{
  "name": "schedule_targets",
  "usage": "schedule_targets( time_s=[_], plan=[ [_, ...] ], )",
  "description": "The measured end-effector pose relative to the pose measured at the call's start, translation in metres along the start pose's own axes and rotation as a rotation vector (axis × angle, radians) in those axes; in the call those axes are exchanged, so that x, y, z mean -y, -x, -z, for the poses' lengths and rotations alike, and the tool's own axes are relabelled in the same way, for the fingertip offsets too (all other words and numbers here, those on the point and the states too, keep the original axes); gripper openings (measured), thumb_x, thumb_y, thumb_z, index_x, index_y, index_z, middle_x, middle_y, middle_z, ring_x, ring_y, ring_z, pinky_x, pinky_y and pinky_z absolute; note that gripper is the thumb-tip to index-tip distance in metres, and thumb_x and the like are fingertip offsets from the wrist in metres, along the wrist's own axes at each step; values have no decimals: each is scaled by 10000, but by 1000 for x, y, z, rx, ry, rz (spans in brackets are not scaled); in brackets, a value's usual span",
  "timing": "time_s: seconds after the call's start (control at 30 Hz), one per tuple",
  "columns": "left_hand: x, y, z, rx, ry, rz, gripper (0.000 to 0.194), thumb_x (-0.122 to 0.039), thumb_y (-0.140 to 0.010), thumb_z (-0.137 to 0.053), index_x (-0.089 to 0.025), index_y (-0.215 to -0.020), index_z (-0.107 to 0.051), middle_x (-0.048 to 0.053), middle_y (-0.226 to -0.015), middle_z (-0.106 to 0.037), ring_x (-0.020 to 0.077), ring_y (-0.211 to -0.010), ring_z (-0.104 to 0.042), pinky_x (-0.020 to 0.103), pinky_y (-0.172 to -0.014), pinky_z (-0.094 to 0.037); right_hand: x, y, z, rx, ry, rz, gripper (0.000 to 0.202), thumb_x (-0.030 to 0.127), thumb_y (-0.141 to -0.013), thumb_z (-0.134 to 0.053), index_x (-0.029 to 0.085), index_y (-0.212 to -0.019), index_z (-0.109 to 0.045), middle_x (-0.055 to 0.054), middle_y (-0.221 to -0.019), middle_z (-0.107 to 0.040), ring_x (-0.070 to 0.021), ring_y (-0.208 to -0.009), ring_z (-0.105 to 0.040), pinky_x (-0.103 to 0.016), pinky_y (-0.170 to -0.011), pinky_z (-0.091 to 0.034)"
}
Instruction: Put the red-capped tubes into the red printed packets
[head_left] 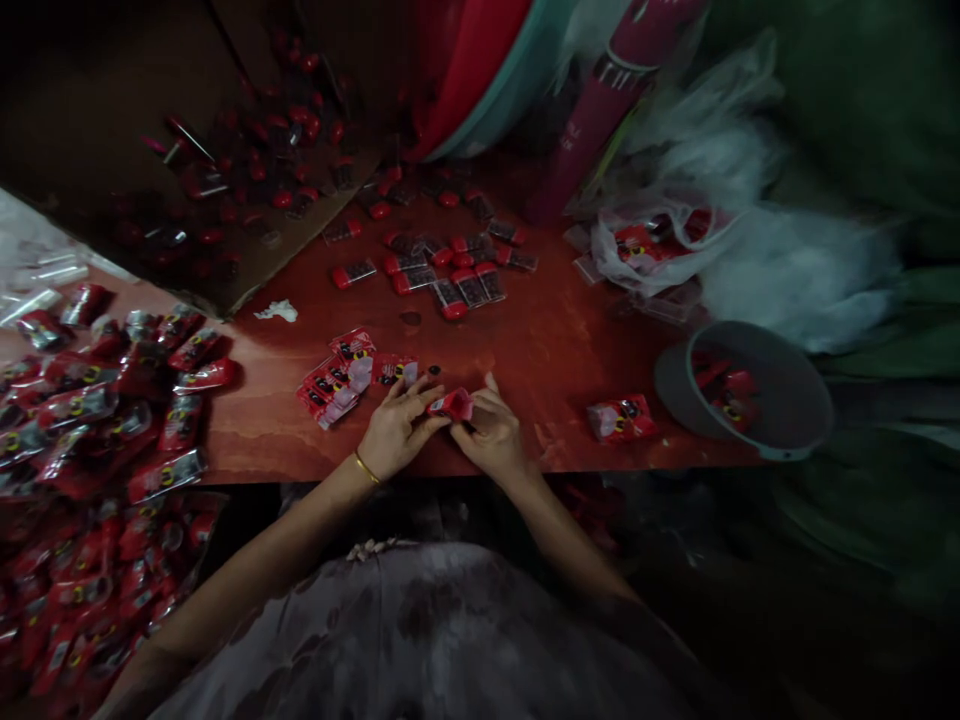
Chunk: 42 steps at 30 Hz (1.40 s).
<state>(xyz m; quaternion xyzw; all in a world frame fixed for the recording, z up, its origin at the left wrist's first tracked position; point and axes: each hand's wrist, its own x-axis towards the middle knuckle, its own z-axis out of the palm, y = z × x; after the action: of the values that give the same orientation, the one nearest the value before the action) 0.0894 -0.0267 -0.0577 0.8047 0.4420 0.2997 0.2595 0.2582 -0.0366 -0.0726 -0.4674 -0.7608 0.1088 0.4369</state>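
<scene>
My left hand [397,428], with a gold bangle at the wrist, pinches one end of a small red printed plastic sleeve [452,404]. My right hand [491,432] holds the sleeve's other end, where a pinkish mouth gapes. Whether anything is inside the sleeve I cannot tell. Flat printed sleeves [330,385] lie in an overlapping pile just left of my hands. Beyond my hands lie several small clear containers with red caps and dark contents [409,278]. A small dark round piece [434,371] rests near my left fingertips.
Many red-wrapped containers [82,405] are heaped at the left. A tilted cardboard box [300,235] holds more red-capped containers. On the right are a grey basin [784,405] with red pieces, a stack of red sleeves [621,418] and white plastic bags [795,275]. A magenta cylinder [589,110] stands behind.
</scene>
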Motion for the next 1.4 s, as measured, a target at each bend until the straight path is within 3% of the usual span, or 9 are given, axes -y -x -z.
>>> schedule_targets(
  time_s=[0.3, 0.53, 0.7, 0.87, 1.13, 1.4],
  plan=[
    [7, 6, 4, -29, -12, 61, 277, -331, -822, -563, -200, -1057, -629, 71, -1107, -674, 237, -1146, -548, 474, -1077, -303, 7, -9, 6, 75, -159, -85, 117, 173, -801, -535, 220, -834, -637, -8, -794, -703, -144, -702, -637, -511, -1016, -365],
    [0, 11, -1, -57, -13, 119, 296, -288, -796, -601, -212, -1081, -624, 66, -1113, -672, 255, -1169, -528, 528, -1072, -289, 1, -9, 8, 95, -153, -59, 129, 169, -807, -529, 240, -791, -635, 17, -739, -695, -135, -654, -623, -530, -1034, -330],
    [-11, 9, 4, -60, -23, 173, 371, -324, -784, -612, -209, -1136, -587, 72, -1144, -656, 248, -1186, -514, 507, -1079, -284, 3, -13, 14, 148, -104, -30, 133, 167, -798, -525, 243, -784, -633, 8, -745, -687, -155, -690, -610, -515, -977, -396],
    [-13, 5, 8, -42, 19, 105, 313, -329, -803, -594, -203, -1089, -597, 65, -1099, -678, 226, -1149, -548, 456, -1061, -342, 10, -16, 16, 153, -51, -19, 164, 152, -807, -502, 247, -755, -627, 19, -711, -669, -146, -666, -597, -518, -983, -395],
    [3, 4, 0, -37, -33, -19, 307, -269, -824, -563, -154, -1108, -570, 91, -1086, -681, 222, -1156, -541, 444, -1044, -363, 12, -15, 12, 117, -27, -25, 174, 154, -798, -499, 234, -739, -642, -3, -695, -664, -159, -652, -590, -498, -951, -423],
    [2, -5, 12, 112, 18, 4, 319, -334, -817, -566, -162, -1084, -599, 86, -1095, -677, 226, -1127, -565, 415, -1033, -374, 12, -9, 5, 58, 30, 34, 151, 141, -789, -513, 209, -715, -626, -9, -659, -655, -148, -629, -592, -470, -896, -478]
  ],
)
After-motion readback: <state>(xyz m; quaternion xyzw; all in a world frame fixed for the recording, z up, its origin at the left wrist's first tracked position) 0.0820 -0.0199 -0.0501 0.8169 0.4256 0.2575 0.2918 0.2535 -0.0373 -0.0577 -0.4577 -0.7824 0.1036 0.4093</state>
